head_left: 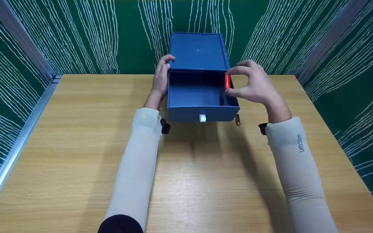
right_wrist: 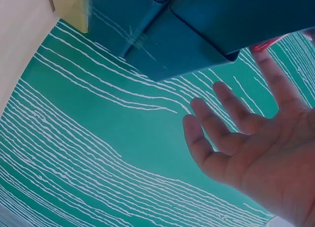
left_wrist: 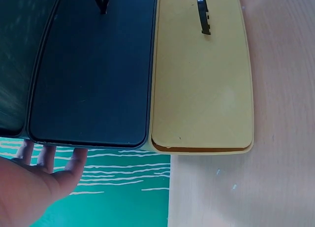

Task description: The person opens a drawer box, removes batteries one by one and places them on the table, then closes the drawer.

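Note:
A blue box (head_left: 199,51) with a pulled-out drawer (head_left: 202,113) stands at the far side of the table. The drawer has a white pull tab (head_left: 202,118) on its front. My right hand (head_left: 254,81) pinches a small red bar-shaped thing (head_left: 227,82) between thumb and finger, over the drawer's right side. In the right wrist view its other fingers are spread and hold nothing. My left hand (head_left: 161,77) rests against the box's left side, fingertips at the edge. The left wrist view shows those fingers (left_wrist: 76,163) against a dark panel (left_wrist: 93,79).
Beside the dark panel is a yellow panel (left_wrist: 202,89) with a black handle (left_wrist: 203,14). A small brown thing (head_left: 237,119) shows beside the drawer's right front corner. Green walls with white lines (head_left: 134,35) stand behind the wooden table (head_left: 186,181).

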Tool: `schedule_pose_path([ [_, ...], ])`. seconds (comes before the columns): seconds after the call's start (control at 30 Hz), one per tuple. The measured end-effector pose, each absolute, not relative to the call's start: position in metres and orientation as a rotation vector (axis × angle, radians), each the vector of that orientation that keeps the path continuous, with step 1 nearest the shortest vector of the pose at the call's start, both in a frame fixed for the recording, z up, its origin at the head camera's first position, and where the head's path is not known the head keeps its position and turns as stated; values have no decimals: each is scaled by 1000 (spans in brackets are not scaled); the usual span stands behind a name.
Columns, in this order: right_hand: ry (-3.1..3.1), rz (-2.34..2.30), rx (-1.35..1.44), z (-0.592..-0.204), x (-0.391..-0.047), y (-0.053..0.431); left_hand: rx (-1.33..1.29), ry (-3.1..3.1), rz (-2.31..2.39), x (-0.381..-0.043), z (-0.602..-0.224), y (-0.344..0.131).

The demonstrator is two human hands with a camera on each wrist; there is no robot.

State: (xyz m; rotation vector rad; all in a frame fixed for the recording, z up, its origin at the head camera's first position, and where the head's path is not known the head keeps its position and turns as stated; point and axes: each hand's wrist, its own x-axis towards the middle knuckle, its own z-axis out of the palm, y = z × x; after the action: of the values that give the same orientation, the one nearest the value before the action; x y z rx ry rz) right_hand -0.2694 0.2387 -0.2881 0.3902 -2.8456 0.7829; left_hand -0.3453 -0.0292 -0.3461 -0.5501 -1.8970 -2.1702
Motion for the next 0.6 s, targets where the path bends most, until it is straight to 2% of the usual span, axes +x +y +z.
schedule_pose_path([
  [0.6, -2821, 860, 371, -287, -266, 261, -577, -1896, -2145, -344, -346, -29],
])
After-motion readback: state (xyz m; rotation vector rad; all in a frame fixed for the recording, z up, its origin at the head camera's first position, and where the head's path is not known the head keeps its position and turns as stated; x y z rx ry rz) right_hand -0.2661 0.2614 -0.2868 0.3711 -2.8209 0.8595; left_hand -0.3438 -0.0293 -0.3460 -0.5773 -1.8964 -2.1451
